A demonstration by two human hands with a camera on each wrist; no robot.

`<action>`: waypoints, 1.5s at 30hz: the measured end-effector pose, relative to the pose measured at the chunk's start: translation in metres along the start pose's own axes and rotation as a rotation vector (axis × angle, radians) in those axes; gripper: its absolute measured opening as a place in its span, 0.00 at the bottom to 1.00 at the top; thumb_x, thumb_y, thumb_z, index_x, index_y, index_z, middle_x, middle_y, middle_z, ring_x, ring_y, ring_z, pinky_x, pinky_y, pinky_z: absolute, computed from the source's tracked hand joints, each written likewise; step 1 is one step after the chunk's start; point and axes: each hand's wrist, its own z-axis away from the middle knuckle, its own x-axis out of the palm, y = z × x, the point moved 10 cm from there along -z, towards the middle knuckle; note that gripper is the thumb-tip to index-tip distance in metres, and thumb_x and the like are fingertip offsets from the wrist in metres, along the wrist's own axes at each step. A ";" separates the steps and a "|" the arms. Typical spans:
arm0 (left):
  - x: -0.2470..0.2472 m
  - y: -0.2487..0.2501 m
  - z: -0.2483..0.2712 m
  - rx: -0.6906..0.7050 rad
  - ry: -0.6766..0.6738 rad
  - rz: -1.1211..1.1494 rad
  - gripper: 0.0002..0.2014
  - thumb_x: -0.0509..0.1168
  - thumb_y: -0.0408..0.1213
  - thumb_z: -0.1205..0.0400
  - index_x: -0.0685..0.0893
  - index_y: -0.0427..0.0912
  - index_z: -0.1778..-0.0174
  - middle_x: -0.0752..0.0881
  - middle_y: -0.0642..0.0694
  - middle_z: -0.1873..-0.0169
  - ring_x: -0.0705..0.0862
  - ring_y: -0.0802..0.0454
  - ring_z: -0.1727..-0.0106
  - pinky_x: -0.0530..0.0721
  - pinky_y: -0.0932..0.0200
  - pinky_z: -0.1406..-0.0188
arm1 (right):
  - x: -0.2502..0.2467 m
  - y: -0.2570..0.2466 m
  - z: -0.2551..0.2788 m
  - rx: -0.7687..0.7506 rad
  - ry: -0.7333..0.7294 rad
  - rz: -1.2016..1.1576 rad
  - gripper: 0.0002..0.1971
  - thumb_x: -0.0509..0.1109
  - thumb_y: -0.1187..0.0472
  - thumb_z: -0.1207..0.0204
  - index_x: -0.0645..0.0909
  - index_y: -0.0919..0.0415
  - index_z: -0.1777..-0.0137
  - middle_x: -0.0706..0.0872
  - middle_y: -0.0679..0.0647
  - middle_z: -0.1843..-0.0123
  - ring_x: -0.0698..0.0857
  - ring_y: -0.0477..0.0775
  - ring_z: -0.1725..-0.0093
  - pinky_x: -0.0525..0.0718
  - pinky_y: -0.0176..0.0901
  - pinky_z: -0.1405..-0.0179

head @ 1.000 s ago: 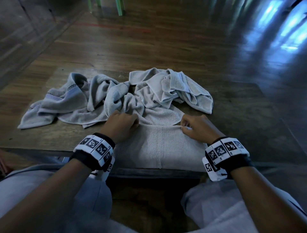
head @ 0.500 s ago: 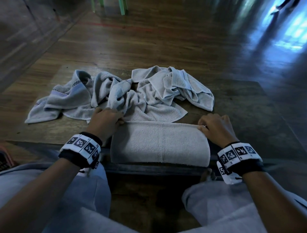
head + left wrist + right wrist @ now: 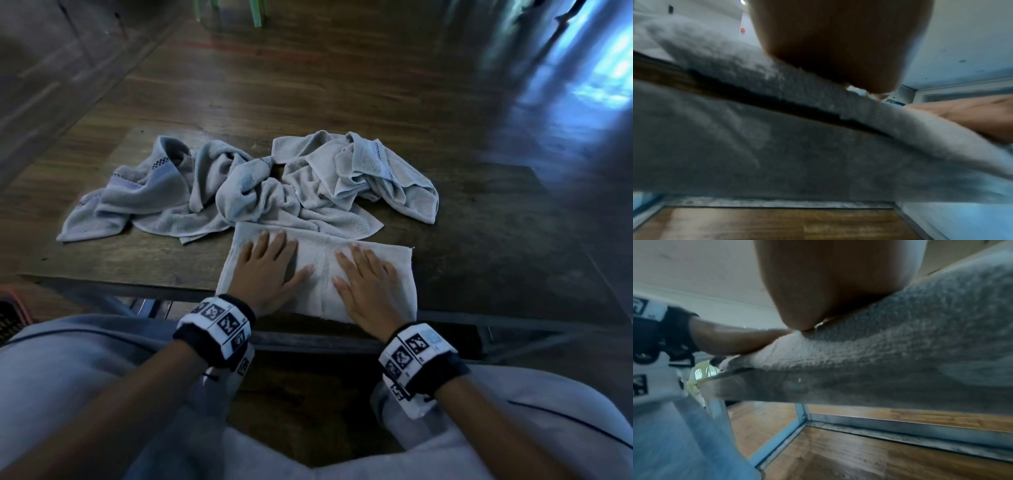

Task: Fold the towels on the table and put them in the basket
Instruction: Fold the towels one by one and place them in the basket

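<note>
A folded pale grey towel (image 3: 318,260) lies at the near edge of the wooden table (image 3: 479,246), its front part hanging over the edge. My left hand (image 3: 267,270) lies flat on its left half, fingers straight and spread. My right hand (image 3: 363,277) lies flat on the right half in the same way. Behind them sits a heap of unfolded grey towels (image 3: 239,192). In the left wrist view the palm (image 3: 838,45) presses on the towel (image 3: 756,138). The right wrist view shows the heel of the hand (image 3: 828,288) on the towel (image 3: 900,353).
A corner of an orange basket (image 3: 10,308) shows at the far left, below table level beside my knee. Green chair legs (image 3: 257,12) stand on the floor beyond the table. The table's right part is bare wood. My knees are under the near edge.
Both hands let go of the towel's far edge corners and moved inward. They now lie flat on the folded towel, which looks flatter and deeper than before.
</note>
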 end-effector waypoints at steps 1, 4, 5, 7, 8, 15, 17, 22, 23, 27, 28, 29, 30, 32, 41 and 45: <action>-0.001 -0.005 -0.006 -0.008 -0.002 -0.030 0.45 0.30 0.72 0.29 0.54 0.50 0.19 0.52 0.48 0.17 0.48 0.43 0.16 0.48 0.39 0.19 | 0.000 -0.002 -0.004 -0.006 -0.013 -0.036 0.28 0.44 0.42 0.17 0.51 0.47 0.18 0.49 0.52 0.15 0.50 0.55 0.17 0.53 0.56 0.22; -0.005 -0.020 -0.019 -0.022 -0.028 -0.114 0.43 0.35 0.72 0.25 0.51 0.50 0.18 0.50 0.48 0.17 0.47 0.45 0.16 0.47 0.33 0.21 | -0.004 0.003 -0.013 -0.043 -0.072 -0.069 0.27 0.46 0.44 0.16 0.52 0.46 0.18 0.49 0.51 0.15 0.49 0.53 0.17 0.52 0.56 0.21; -0.007 -0.023 -0.021 -0.020 -0.038 -0.128 0.41 0.37 0.71 0.24 0.51 0.50 0.18 0.49 0.49 0.17 0.47 0.45 0.16 0.47 0.31 0.21 | -0.006 0.012 -0.014 -0.046 -0.078 -0.039 0.26 0.46 0.44 0.16 0.52 0.46 0.19 0.50 0.50 0.15 0.49 0.53 0.17 0.52 0.58 0.21; -0.009 -0.025 -0.021 -0.026 -0.047 -0.139 0.38 0.40 0.68 0.21 0.51 0.50 0.18 0.49 0.49 0.16 0.47 0.45 0.16 0.46 0.30 0.22 | -0.012 0.039 -0.017 -0.009 -0.079 0.043 0.26 0.46 0.44 0.16 0.52 0.46 0.19 0.51 0.49 0.15 0.50 0.52 0.17 0.51 0.61 0.22; -0.011 -0.023 -0.019 -0.037 -0.047 -0.138 0.37 0.42 0.66 0.20 0.52 0.49 0.18 0.49 0.48 0.16 0.47 0.45 0.16 0.45 0.30 0.21 | -0.015 0.054 -0.018 0.022 -0.082 0.074 0.26 0.46 0.45 0.16 0.52 0.46 0.19 0.52 0.49 0.15 0.50 0.52 0.17 0.51 0.62 0.22; -0.028 0.087 0.012 0.281 0.053 0.007 0.21 0.59 0.52 0.18 0.75 0.47 0.31 0.73 0.43 0.27 0.67 0.43 0.24 0.53 0.36 0.21 | -0.040 0.110 -0.032 0.098 -0.098 0.049 0.20 0.53 0.48 0.17 0.70 0.44 0.27 0.72 0.46 0.24 0.66 0.50 0.25 0.55 0.58 0.30; -0.017 0.120 0.019 0.394 0.069 -0.009 0.22 0.62 0.56 0.21 0.79 0.48 0.36 0.79 0.45 0.35 0.74 0.44 0.31 0.63 0.41 0.25 | -0.043 0.113 -0.036 0.075 -0.090 0.039 0.18 0.55 0.49 0.17 0.75 0.44 0.30 0.77 0.45 0.28 0.69 0.50 0.28 0.57 0.57 0.33; 0.008 0.158 0.021 0.507 0.141 -0.093 0.28 0.71 0.64 0.37 0.82 0.48 0.49 0.84 0.47 0.52 0.83 0.45 0.52 0.80 0.48 0.49 | -0.045 0.112 -0.042 0.049 -0.057 -0.014 0.15 0.60 0.48 0.19 0.80 0.44 0.35 0.79 0.47 0.33 0.71 0.51 0.30 0.58 0.56 0.33; 0.009 0.161 0.020 0.514 0.174 -0.110 0.29 0.72 0.64 0.39 0.81 0.48 0.49 0.84 0.47 0.52 0.83 0.46 0.53 0.79 0.49 0.50 | -0.044 0.112 -0.042 0.050 -0.053 -0.018 0.15 0.61 0.48 0.20 0.80 0.45 0.35 0.79 0.48 0.33 0.72 0.51 0.31 0.58 0.56 0.33; 0.007 0.170 0.023 0.561 0.317 -0.106 0.27 0.75 0.57 0.39 0.76 0.46 0.51 0.83 0.47 0.55 0.81 0.46 0.56 0.70 0.50 0.50 | -0.044 0.113 -0.041 0.050 -0.024 -0.035 0.14 0.62 0.48 0.21 0.81 0.47 0.38 0.79 0.49 0.35 0.72 0.51 0.32 0.58 0.56 0.32; 0.006 0.171 0.024 0.575 0.351 -0.093 0.25 0.74 0.56 0.37 0.76 0.46 0.51 0.83 0.47 0.56 0.81 0.46 0.56 0.69 0.50 0.51 | -0.045 0.113 -0.040 0.050 -0.010 -0.044 0.13 0.63 0.48 0.21 0.81 0.48 0.40 0.79 0.48 0.37 0.72 0.50 0.33 0.58 0.56 0.33; 0.004 0.172 0.026 0.588 0.387 -0.078 0.22 0.73 0.55 0.35 0.77 0.46 0.52 0.83 0.47 0.57 0.81 0.46 0.57 0.69 0.50 0.51 | -0.045 0.113 -0.039 0.050 0.003 -0.055 0.12 0.63 0.48 0.22 0.81 0.48 0.42 0.79 0.48 0.39 0.72 0.50 0.34 0.58 0.55 0.33; 0.002 0.173 0.028 0.600 0.422 -0.062 0.19 0.71 0.54 0.32 0.78 0.46 0.53 0.83 0.48 0.58 0.82 0.46 0.58 0.70 0.50 0.51 | -0.047 0.113 -0.039 0.049 0.013 -0.068 0.11 0.64 0.49 0.22 0.80 0.49 0.44 0.79 0.48 0.40 0.73 0.50 0.36 0.58 0.55 0.33; -0.006 0.176 0.034 0.615 0.481 -0.023 0.13 0.68 0.51 0.28 0.82 0.46 0.57 0.84 0.48 0.62 0.82 0.46 0.60 0.72 0.50 0.52 | -0.049 0.111 -0.037 0.043 0.022 -0.094 0.09 0.65 0.50 0.24 0.79 0.50 0.47 0.79 0.47 0.45 0.74 0.49 0.39 0.59 0.53 0.34; -0.042 0.156 0.060 0.478 0.503 0.198 0.09 0.66 0.47 0.26 0.81 0.49 0.53 0.86 0.53 0.58 0.84 0.51 0.56 0.72 0.53 0.49 | -0.094 0.108 -0.016 0.053 0.073 -0.708 0.09 0.72 0.62 0.27 0.79 0.55 0.48 0.83 0.49 0.59 0.83 0.47 0.58 0.79 0.38 0.57; -0.066 0.120 0.077 0.328 0.556 0.338 0.08 0.67 0.47 0.28 0.79 0.49 0.58 0.84 0.56 0.62 0.81 0.55 0.58 0.73 0.54 0.50 | -0.123 0.073 -0.011 -0.130 0.033 -0.823 0.05 0.69 0.64 0.24 0.82 0.54 0.51 0.85 0.57 0.56 0.84 0.51 0.56 0.82 0.39 0.49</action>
